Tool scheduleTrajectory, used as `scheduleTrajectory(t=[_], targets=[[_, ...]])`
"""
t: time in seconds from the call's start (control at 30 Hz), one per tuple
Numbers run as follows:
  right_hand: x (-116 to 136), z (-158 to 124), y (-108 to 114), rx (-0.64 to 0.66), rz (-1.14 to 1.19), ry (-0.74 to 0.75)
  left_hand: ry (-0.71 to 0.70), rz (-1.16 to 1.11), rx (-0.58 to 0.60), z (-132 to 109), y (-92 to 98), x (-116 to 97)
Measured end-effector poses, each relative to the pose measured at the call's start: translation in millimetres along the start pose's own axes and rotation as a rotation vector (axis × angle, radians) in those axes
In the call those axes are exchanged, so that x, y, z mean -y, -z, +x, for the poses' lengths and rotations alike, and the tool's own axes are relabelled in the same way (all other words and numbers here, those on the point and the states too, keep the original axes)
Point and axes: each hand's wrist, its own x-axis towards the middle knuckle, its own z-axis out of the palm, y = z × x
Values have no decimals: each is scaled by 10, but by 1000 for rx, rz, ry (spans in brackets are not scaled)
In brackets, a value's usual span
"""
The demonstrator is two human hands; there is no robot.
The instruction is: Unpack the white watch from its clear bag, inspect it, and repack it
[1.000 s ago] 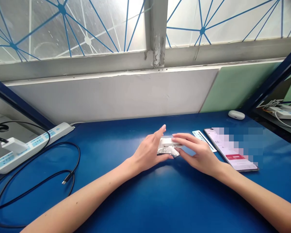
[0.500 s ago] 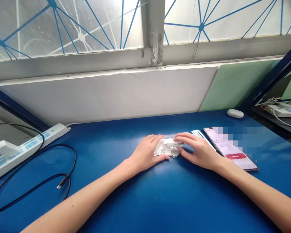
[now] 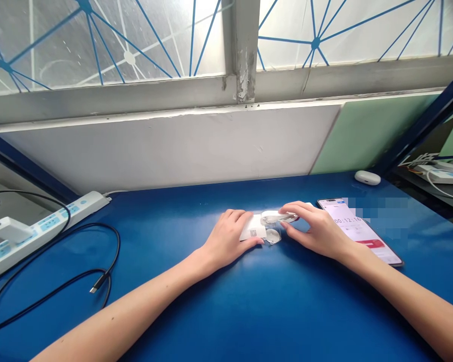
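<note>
My left hand (image 3: pixel 230 234) rests on the blue tabletop, with its thumb and fingers closed around the left end of a small clear plastic bag (image 3: pixel 274 237). A white printed label (image 3: pixel 253 230) shows on the bag beside my fingers. My right hand (image 3: pixel 313 226) pinches the right end of a white coiled cable (image 3: pixel 272 217) between thumb and fingers. This bundle lies at the bag's right side; whether part of it is still inside, I cannot tell. My fingers hide its right end.
A phone (image 3: pixel 358 229) with a timer lies right of my right hand. Behind it stands a white earbud case (image 3: pixel 367 177). At left are a power strip (image 3: pixel 49 221) with a white plug and a looped black cable (image 3: pixel 115 241). A low wall bounds the table's far side.
My right hand has moved slightly right with the white cable, which shows more plainly beyond the bag. The bag's label has come into view. My left hand has stayed in place.
</note>
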Motion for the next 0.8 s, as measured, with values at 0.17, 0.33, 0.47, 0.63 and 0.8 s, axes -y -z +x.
scheduleTrajectory(t=[0.17, 0.33, 0.47, 0.63, 0.8], targets=[[-100, 21, 111, 83, -10, -4, -19, 11, -14, 4, 1, 4], [-190, 13, 163, 124, -18, -12, -42, 4, -31, 4, -1, 8], [-145, -25, 46, 55, 27, -2, -74, 6, -48, 4, 6, -1], [-66, -45, -78, 48, 48, 49, -84, 15, -58, 10, 19, -17], [-153, -46, -45, 172, 39, 36, -92, 18, -71, 6, 7, -6]])
